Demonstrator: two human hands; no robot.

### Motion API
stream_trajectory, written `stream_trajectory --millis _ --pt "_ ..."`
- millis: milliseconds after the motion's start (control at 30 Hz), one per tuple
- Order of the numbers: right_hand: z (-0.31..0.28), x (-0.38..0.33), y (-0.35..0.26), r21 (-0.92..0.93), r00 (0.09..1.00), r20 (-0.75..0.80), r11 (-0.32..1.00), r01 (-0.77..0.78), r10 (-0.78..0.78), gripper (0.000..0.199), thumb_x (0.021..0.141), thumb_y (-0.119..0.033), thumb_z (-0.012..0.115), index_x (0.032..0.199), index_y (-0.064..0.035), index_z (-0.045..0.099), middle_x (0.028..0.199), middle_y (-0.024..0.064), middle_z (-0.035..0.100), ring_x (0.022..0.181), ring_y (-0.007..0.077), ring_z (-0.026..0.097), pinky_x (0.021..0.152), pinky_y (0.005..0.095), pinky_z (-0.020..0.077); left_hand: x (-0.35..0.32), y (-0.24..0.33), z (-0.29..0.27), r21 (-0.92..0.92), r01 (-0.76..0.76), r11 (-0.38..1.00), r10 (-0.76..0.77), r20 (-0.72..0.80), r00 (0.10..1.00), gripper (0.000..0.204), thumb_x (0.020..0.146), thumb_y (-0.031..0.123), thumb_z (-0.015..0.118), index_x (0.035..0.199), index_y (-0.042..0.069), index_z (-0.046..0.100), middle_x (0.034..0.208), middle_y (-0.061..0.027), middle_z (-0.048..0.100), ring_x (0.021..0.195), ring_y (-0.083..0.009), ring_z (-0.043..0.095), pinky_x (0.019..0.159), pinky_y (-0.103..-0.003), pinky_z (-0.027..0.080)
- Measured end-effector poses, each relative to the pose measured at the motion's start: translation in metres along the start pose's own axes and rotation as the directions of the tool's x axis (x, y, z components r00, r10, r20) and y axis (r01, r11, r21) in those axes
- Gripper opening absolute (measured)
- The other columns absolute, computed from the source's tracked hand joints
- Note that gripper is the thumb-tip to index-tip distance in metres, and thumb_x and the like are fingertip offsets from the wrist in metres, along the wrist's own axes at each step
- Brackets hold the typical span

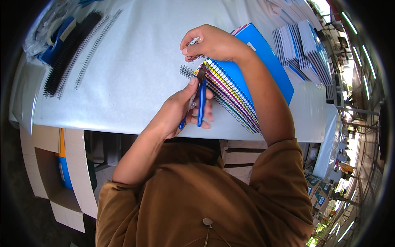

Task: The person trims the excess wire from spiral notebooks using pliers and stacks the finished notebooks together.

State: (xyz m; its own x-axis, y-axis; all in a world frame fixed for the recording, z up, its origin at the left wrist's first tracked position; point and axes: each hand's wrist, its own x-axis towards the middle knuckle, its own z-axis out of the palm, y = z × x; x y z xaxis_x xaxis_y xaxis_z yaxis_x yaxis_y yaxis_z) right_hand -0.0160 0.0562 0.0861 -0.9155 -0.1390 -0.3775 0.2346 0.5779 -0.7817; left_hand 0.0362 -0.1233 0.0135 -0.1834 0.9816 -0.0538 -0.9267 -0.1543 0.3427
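Observation:
My left hand (181, 105) is closed around the blue handles of a pair of pliers (201, 101). The dark jaws of the pliers point away from me, at the top corner of a stack of spiral notebooks (236, 96). A blue cover (269, 68) lies uppermost on the stack, and coloured page edges show along the bound side. Over that same corner my right hand (214, 43) is curled, thumb and fingers pinching a dark piece of wire coil, partly hidden by the fingers. More wire coil (187, 71) sticks out just left of the jaws.
Long loose black coils (98, 49) lie at the table's left, beside a blue tape dispenser (59, 39). At the right stand stacks of bound notebooks (302, 51). An open cardboard box (76, 173) sits below the white-covered table's (123, 94) front edge, on the left.

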Motion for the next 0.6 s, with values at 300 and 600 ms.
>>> stream_trajectory --millis 300,600 --pt "0.000 0.004 -0.004 -0.079 0.999 0.043 0.997 0.021 -0.017 0.029 0.083 -0.015 0.064 0.099 0.0090 0.061 0.087 0.0164 0.067 0.082 0.0187 0.066 0.078 0.0282 0.0523 0.009 0.007 -0.034 0.059 -0.016 0.998 0.015 0.016 1.000 0.061 0.096 0.053 0.027 0.113 0.000 0.051 0.090 -0.0149 0.060 0.094 -0.0313 0.063 0.076 -0.043 0.054" --pt "-0.022 -0.007 -0.004 0.594 0.972 -0.233 0.789 0.156 -0.016 0.032 0.086 -0.026 0.062 0.098 0.0043 0.063 0.088 0.0096 0.067 0.081 0.0168 0.064 0.078 0.0271 0.0507 0.007 0.004 0.010 0.049 0.000 0.999 0.010 -0.194 0.981 0.060 0.096 0.053 0.025 0.109 0.002 0.054 0.086 -0.0127 0.060 0.083 -0.0250 0.063 0.077 -0.040 0.053"
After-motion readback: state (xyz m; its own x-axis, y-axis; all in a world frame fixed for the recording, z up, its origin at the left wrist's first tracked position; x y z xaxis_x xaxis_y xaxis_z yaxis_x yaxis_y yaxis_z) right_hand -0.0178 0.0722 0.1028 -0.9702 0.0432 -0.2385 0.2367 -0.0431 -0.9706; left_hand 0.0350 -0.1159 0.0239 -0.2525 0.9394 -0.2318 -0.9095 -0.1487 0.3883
